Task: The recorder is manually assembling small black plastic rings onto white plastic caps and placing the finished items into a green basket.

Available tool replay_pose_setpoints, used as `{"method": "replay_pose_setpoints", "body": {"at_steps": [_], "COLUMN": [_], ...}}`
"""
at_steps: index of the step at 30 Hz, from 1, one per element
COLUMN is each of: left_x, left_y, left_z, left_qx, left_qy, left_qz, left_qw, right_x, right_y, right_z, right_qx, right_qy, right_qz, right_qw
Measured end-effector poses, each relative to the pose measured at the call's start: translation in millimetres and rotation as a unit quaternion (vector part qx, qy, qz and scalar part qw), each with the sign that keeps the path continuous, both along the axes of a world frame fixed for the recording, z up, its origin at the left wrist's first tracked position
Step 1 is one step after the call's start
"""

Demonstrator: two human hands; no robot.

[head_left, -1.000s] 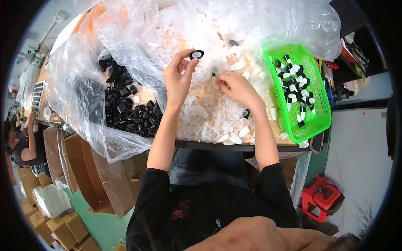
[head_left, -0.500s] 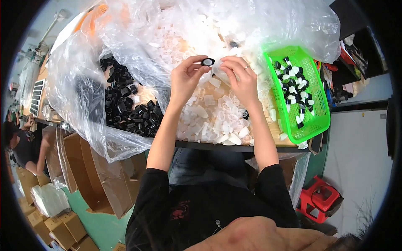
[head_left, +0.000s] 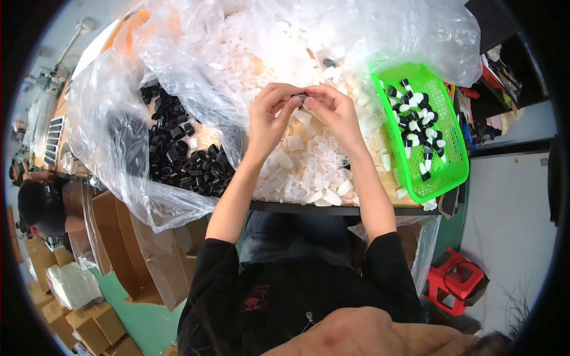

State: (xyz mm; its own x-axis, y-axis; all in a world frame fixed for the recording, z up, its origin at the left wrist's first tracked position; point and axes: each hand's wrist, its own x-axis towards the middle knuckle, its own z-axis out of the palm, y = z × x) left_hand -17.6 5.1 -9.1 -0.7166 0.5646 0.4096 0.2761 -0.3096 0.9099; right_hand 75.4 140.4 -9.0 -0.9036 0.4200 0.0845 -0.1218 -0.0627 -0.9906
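Note:
My left hand [head_left: 268,118] and my right hand [head_left: 333,115] meet above the middle of the table. Between their fingertips they pinch a small black oval cap [head_left: 302,97], mostly covered by the fingers. Below the hands spreads a heap of translucent and white plastic pieces [head_left: 309,169], some ring-shaped and some rounded like tips. Left of my left forearm, loose black caps [head_left: 190,160] lie in an opened clear plastic bag [head_left: 110,127]. At the right stands a green mesh basket [head_left: 438,188] holding several black-and-white joined pieces [head_left: 414,124].
More clear plastic sheeting [head_left: 409,35] bunches along the far side, with something orange [head_left: 126,32] under it at the far left. Open cardboard boxes [head_left: 122,249] stand on the floor at left, near another person [head_left: 43,204]. A red stool [head_left: 454,282] is at lower right.
My right hand has moved left and closed onto the black cap beside the left fingers. The cap's pale centre, visible before, is now hidden. At far left the other person has shifted.

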Motion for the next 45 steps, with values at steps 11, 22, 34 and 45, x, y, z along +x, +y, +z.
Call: {"method": "replay_pose_setpoints", "body": {"at_steps": [11, 22, 34, 45], "left_x": [12.0, -69.0, -79.5, -26.6], "left_y": [3.3, -127.6, -141.9, -5.9], "left_z": [-0.5, 9.4, 16.0, 15.7], "left_qx": [0.005, -0.467, -0.344, 0.008], "left_qy": [0.088, 0.353, 0.292, -0.192], "left_qz": [0.095, 0.331, 0.326, 0.003], "left_qw": [0.992, 0.74, 0.831, 0.981], "right_x": [-4.0, 64.3, 14.0, 0.0], "right_y": [-26.8, 84.5, 11.5, -9.9], "right_z": [-7.3, 43.3, 17.7, -28.1], "right_qx": [0.114, 0.509, 0.376, 0.536], "right_qy": [0.077, 0.065, -0.021, -0.067], "right_qz": [-0.107, -0.59, -0.065, -0.069], "right_qw": [0.985, 0.623, 0.924, 0.838]}}
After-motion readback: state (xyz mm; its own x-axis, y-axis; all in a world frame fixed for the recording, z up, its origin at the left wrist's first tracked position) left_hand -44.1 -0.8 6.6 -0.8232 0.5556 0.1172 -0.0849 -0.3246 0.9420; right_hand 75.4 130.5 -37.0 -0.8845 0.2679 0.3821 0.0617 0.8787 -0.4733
